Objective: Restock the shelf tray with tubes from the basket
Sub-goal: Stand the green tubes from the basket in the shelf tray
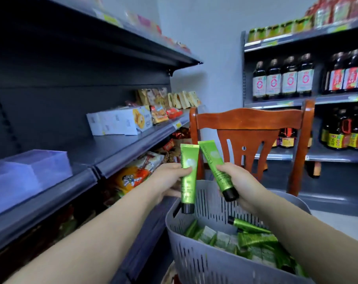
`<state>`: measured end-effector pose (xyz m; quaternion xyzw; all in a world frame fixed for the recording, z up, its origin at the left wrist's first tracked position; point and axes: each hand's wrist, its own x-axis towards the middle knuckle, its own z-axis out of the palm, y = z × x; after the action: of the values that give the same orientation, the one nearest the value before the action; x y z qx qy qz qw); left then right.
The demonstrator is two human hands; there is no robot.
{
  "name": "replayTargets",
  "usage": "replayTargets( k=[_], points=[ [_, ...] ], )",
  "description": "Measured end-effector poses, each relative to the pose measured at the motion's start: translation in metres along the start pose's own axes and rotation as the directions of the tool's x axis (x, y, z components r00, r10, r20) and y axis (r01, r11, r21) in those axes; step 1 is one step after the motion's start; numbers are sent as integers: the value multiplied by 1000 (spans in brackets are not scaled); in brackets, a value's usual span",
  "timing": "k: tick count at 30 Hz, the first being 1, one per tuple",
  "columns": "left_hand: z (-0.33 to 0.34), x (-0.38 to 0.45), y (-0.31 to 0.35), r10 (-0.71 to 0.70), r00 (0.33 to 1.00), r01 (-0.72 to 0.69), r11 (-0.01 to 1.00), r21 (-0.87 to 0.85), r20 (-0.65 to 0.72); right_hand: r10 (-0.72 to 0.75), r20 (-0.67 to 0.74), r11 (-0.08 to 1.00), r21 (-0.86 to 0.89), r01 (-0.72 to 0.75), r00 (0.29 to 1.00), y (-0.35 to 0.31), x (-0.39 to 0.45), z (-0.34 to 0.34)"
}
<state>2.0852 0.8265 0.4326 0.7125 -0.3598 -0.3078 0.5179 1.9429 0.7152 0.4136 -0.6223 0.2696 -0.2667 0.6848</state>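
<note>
My left hand (167, 179) grips a green tube with a black cap (189, 173), held upright with the cap down. My right hand (238, 182) holds a second green tube (215, 163), tilted with its crimped end up and to the left. Both tubes hover above the far rim of the grey slotted basket (200, 261), which holds several more green tubes (254, 244). The clear plastic shelf tray (30, 173) sits on the dark shelf at the left, well apart from both hands.
A wooden chair (249, 128) stands just behind the basket. The left shelf (116, 152) carries a white box (120, 123) and snack packets; more packets fill the shelf below. Dark bottles line the right-hand shelves (282, 78).
</note>
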Motion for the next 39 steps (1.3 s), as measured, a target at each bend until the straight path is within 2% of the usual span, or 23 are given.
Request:
replayTargets(
  k=[6, 15, 17, 19, 21, 27, 33, 39],
  points=[
    [-62, -61, 33, 111, 972, -106, 994, 35, -206, -150, 137, 987, 70, 141, 979, -39, -19, 65],
    [-139, -165, 66, 231, 862, -199, 973, 118, -451, -326, 386, 943, 192, 271, 863, -82, -65, 169],
    [-156, -193, 70, 241, 829, -193, 970, 146, -504, -361, 414, 929, 240, 283, 836, -92, -80, 190],
    [-172, -219, 74, 246, 795, -186, 969, 163, -555, -363, 449, 931, 217, 294, 817, -98, -89, 210],
    [-186, -246, 78, 249, 758, -174, 968, 181, -603, -373, 528, 928, 198, 316, 763, -103, -102, 233],
    [-223, -333, 88, 275, 636, -120, 958, 259, -721, -431, 631, 898, 228, 377, 645, -120, -145, 297],
    [-259, -424, 85, 321, 507, -57, 939, 340, -800, -467, 716, 879, 316, 356, 519, -130, -197, 364],
    [-290, -509, 78, 319, 363, 23, 936, 350, -876, -465, 791, 877, 352, 327, 397, -133, -256, 429]
  ],
)
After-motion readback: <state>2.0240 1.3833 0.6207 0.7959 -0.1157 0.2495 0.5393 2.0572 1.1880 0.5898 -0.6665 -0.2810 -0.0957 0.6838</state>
